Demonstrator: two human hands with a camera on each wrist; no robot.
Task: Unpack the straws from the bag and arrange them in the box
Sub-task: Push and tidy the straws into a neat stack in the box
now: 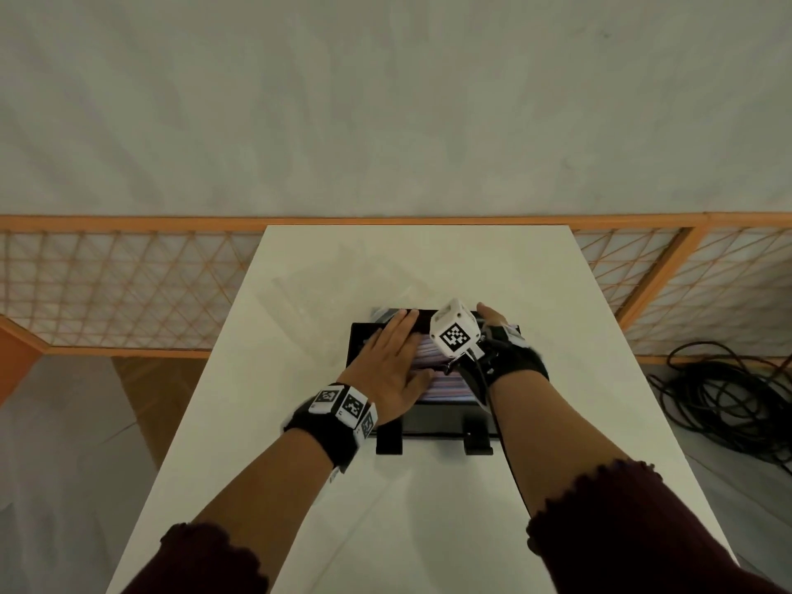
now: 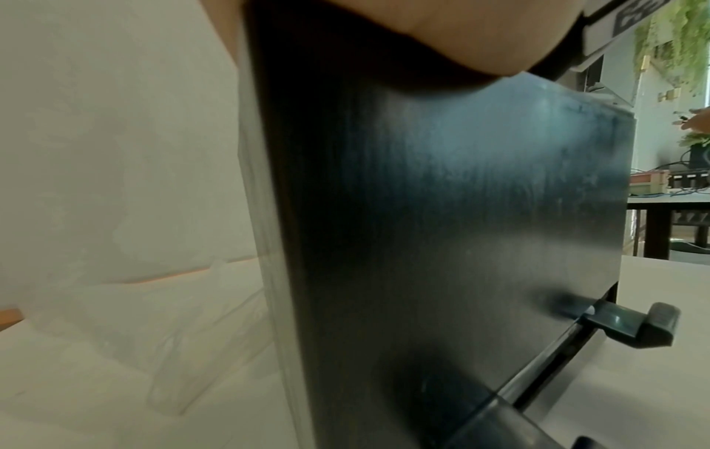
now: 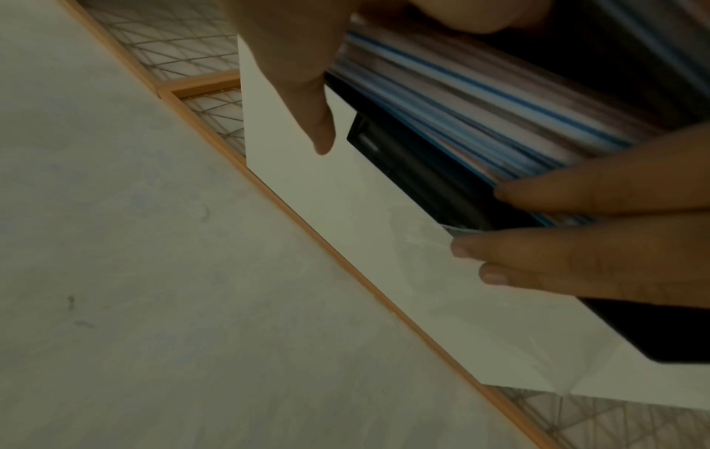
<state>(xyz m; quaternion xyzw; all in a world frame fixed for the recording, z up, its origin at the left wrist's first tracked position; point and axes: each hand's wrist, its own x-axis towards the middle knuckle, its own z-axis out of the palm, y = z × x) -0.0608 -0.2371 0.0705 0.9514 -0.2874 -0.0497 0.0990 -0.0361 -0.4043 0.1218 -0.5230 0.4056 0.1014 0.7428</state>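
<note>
A black box [image 1: 433, 422] stands mid-table, filled with striped pink and blue straws [image 1: 445, 390]. My left hand [image 1: 390, 362] lies flat on the straws, fingers straight and reaching to the box's far rim. My right hand [image 1: 493, 319] rests at the box's far right corner, fingers extended, mostly hidden behind the wrist camera cube. In the right wrist view the straws [image 3: 480, 100] lie packed lengthwise inside the box [image 3: 403, 158], with the left hand's fingers [image 3: 595, 188] on them. The clear empty-looking bag [image 1: 325, 285] lies on the table beyond the box's left side. The left wrist view shows the box wall [image 2: 461, 212] close up.
The white table [image 1: 428, 508] is narrow, with edges near both sides of the box. Two black clips [image 1: 478, 439] stick out from the box's front. An orange lattice fence [image 1: 128, 285] runs behind the table. Black cables [image 1: 728, 400] lie coiled on the floor at right.
</note>
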